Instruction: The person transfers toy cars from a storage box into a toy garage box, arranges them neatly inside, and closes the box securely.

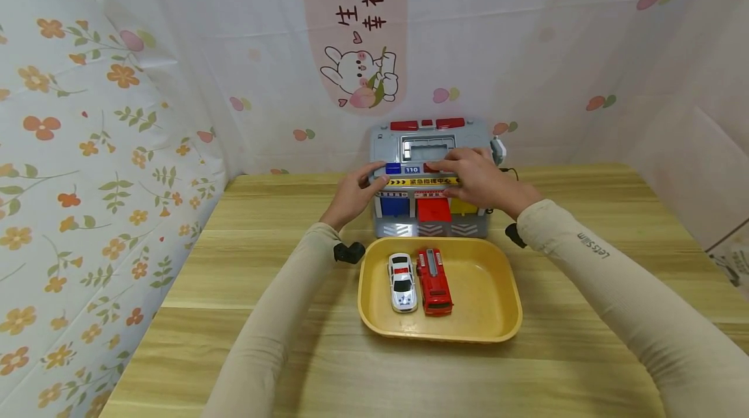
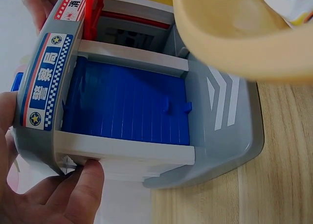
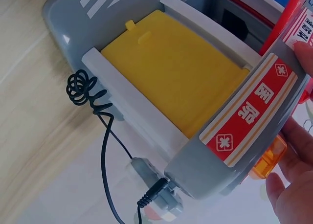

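A grey toy garage (image 1: pixel 383 148) stands at the back of the table. My left hand (image 1: pixel 349 195) grips its left side, one finger beside the blue button (image 1: pixel 393 168) and the thumb at the front edge. My right hand (image 1: pixel 482 177) holds the right part of the front panel. Its index finger touches the red button (image 1: pixel 432 167), and the thumb lies on the front near the middle bay. The red door (image 1: pixel 433 210) there is swung up and out. The blue door (image 2: pixel 132 104) and the yellow door (image 3: pixel 176 72) are down. An orange button (image 3: pixel 269 158) shows beside the right fingers.
A yellow tray (image 1: pixel 480 333) sits just in front of the garage. In it lie a white police car (image 1: pixel 402 283) and a red fire truck (image 1: pixel 434 283). A coiled black cord (image 3: pixel 104 150) and a grey handset (image 3: pixel 156 190) hang at the garage's right side. Behind is a patterned cloth (image 1: pixel 234 47).
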### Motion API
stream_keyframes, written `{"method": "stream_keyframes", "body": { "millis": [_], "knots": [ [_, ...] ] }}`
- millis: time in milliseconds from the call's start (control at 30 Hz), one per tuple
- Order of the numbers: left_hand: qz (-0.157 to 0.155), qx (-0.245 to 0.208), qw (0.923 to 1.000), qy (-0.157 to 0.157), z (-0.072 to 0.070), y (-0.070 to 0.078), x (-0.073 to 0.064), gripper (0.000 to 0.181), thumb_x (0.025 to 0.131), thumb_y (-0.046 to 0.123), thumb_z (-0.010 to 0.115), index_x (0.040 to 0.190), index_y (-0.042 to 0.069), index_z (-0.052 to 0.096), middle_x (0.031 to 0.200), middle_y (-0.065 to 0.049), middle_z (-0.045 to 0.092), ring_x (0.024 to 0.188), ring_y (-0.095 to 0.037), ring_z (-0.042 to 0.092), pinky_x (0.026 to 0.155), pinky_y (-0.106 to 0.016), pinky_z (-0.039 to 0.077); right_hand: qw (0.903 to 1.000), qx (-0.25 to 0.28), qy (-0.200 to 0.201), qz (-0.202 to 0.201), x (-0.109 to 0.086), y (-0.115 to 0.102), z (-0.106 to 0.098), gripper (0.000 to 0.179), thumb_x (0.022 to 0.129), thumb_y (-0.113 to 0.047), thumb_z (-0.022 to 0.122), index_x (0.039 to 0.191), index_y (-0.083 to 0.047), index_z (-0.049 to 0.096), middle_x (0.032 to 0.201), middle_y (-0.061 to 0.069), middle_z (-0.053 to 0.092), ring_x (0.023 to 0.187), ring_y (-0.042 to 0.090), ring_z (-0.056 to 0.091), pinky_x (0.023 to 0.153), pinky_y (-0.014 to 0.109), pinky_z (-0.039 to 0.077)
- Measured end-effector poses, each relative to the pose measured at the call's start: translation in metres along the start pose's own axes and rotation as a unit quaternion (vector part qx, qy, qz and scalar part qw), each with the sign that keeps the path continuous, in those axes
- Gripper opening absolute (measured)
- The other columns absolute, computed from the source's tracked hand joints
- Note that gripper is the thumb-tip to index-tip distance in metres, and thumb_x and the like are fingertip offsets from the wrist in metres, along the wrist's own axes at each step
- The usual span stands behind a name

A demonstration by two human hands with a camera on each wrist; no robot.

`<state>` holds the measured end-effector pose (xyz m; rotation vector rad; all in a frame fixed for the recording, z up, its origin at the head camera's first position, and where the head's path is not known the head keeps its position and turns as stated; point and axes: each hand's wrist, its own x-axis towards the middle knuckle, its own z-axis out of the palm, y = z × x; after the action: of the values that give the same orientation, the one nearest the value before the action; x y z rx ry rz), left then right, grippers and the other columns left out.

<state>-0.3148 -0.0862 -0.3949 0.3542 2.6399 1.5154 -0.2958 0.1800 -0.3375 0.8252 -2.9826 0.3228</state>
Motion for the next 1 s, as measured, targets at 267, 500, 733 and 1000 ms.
{"method": "stream_keyframes", "body": {
  "millis": [267,500,733,1000],
  "knots": [
    [0.0,0.0,1.0,0.004,0.0,-0.001,0.0,0.047,0.1,0.046,0.059,0.144,0.031,0.054,0.157,-0.005,0.047,0.141,-0.03,0.051,0.113,-0.047,0.047,0.9984,-0.046,0.032,-0.011,-0.004,-0.001,0.008,0.067,0.087,-0.025,0.079,0.148,-0.018,0.051,0.134,0.02,0.059,0.129,0.038,0.049,0.117,0.064,0.023],
    [0.01,0.001,0.9999,0.004,-0.001,-0.002,0.001,0.047,0.1,0.044,0.059,0.144,0.03,0.055,0.154,-0.005,0.05,0.139,-0.028,0.052,0.112,-0.046,0.047,0.9996,-0.008,0.025,0.002,-0.008,-0.004,0.004,0.074,0.088,-0.022,0.078,0.152,-0.015,0.042,0.143,0.022,0.055,0.135,0.042,0.046,0.117,0.063,0.023],
    [0.012,0.001,0.9999,0.006,0.0,-0.003,0.002,0.047,0.1,0.045,0.058,0.144,0.029,0.055,0.148,-0.008,0.056,0.133,-0.027,0.057,0.109,-0.047,0.05,0.9983,0.053,0.024,0.002,-0.026,-0.008,-0.011,0.079,0.09,-0.019,0.076,0.156,-0.01,0.033,0.147,0.024,0.05,0.133,0.042,0.05,0.11,0.061,0.044],
    [0.007,0.01,0.9999,0.003,0.0,-0.002,0.002,0.048,0.1,0.046,0.057,0.146,0.031,0.053,0.153,-0.006,0.051,0.138,-0.027,0.053,0.113,-0.047,0.047,0.9931,0.114,-0.005,-0.026,-0.052,-0.022,-0.012,0.068,0.091,-0.017,0.074,0.15,-0.007,0.042,0.127,0.015,0.065,0.112,0.03,0.066,0.094,0.047,0.059]
  ]
}}
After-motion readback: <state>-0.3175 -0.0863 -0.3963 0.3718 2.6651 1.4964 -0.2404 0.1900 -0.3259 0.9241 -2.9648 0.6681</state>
